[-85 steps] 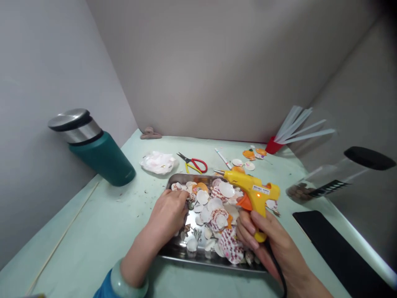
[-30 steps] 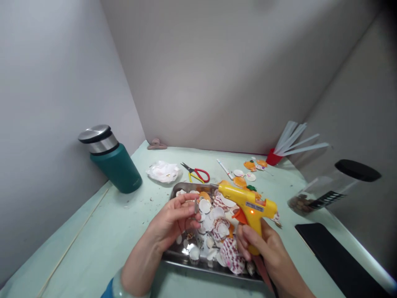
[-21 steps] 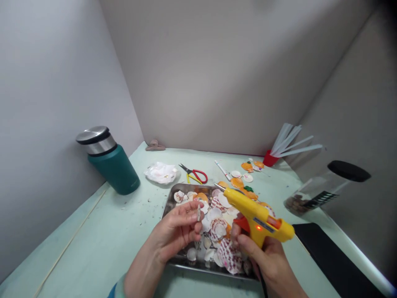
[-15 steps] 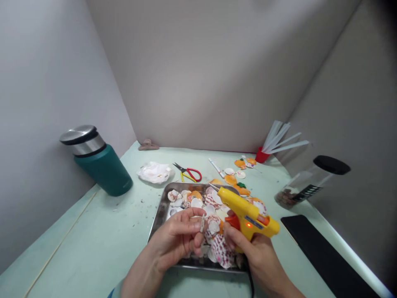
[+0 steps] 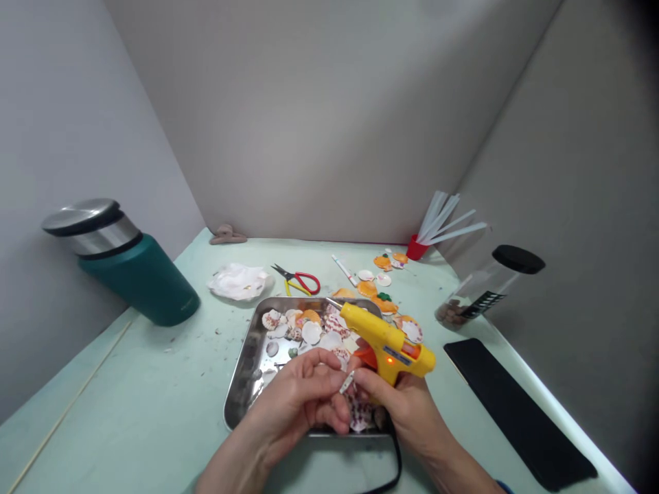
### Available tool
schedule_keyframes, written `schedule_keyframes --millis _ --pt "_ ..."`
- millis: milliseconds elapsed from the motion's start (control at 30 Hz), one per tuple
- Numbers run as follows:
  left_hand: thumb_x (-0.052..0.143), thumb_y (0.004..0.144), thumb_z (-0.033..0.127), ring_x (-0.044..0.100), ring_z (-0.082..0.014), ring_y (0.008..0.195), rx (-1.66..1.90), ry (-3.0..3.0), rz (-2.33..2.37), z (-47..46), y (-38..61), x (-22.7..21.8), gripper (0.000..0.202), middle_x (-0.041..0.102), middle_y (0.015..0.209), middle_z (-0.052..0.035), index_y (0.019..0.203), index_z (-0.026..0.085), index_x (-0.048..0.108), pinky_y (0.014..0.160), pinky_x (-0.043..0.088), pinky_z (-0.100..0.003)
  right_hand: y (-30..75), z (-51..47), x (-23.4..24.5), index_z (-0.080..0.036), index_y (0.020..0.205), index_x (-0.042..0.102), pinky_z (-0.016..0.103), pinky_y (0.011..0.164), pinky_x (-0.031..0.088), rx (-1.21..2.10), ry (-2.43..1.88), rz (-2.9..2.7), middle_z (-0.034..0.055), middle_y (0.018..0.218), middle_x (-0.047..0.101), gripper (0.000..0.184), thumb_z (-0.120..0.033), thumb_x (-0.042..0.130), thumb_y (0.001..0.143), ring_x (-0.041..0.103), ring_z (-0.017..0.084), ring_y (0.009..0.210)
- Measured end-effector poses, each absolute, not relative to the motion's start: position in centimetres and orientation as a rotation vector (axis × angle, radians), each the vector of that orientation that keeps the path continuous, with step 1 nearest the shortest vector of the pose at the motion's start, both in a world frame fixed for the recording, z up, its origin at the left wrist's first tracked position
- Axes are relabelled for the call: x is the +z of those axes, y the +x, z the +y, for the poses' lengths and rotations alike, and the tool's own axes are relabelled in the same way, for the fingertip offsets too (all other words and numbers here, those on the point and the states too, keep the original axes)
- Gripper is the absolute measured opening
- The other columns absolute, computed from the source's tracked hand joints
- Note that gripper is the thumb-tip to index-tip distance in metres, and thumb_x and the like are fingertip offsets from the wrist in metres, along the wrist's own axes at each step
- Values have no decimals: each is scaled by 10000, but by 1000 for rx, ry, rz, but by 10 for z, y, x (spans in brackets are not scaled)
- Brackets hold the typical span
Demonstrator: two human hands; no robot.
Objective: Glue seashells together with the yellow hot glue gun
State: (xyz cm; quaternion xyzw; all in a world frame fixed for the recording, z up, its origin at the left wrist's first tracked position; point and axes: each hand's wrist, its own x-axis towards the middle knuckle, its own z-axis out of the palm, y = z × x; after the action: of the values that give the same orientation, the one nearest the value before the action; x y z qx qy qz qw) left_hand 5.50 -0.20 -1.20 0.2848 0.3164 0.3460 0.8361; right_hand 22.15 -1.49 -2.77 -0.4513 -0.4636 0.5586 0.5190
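My left hand [image 5: 309, 394] pinches a small, narrow whitish piece with dark specks [image 5: 347, 382] between thumb and fingers; its kind is too small to make out. My right hand [image 5: 399, 401] grips a yellow glue gun [image 5: 378, 331] with an orange trigger and a lit orange light. The gun's metal nozzle points to the upper left, over the tray. My right thumb reaches to the end of the whitish piece. Both hands are above a metal tray [image 5: 237, 391] of scallop shells [image 5: 311, 333], and they hide part of it.
Behind the tray lie scissors [image 5: 303, 280], a marker [image 5: 344, 270], a crumpled white bag [image 5: 239, 282] and orange shells [image 5: 367, 289]. Glue sticks [image 5: 437, 218] stand in a red cup [image 5: 416, 248]. A teal bottle [image 5: 149, 281] is left; a lidded jar [image 5: 478, 291] and black strip [image 5: 515, 405] are right.
My hands have come together, and my right thumb now meets the whitish piece in my left hand. The whole view has shifted, so things appear farther left.
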Motion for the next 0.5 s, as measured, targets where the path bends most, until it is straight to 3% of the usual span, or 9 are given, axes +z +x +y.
schedule_keyframes --millis 133,267,500 --pt "741 703 234 640 -132 573 851 750 766 -6 55 -10 277 665 661 -28 857 158 524 580 519 -246 221 -12 -32 -184 830 670 297 696 478 1261 -1156 -1044 18 781 675 236 -376 745 715 607 180 719" --pt "795 617 228 614 -114 583 985 871 876 -7 60 -13 343 612 658 21 808 171 516 606 503 -241 218 -11 -33 -187 855 650 275 616 452 1265 -1170 -1009 6 761 652 249 -366 751 713 559 144 638" --pt "720 685 201 585 -114 629 1131 1157 1164 -9 63 -14 209 631 751 -1 816 186 558 590 475 -216 217 -10 -26 -182 863 640 262 577 431 1260 -1192 -1011 8 743 649 268 -360 754 699 525 130 603"
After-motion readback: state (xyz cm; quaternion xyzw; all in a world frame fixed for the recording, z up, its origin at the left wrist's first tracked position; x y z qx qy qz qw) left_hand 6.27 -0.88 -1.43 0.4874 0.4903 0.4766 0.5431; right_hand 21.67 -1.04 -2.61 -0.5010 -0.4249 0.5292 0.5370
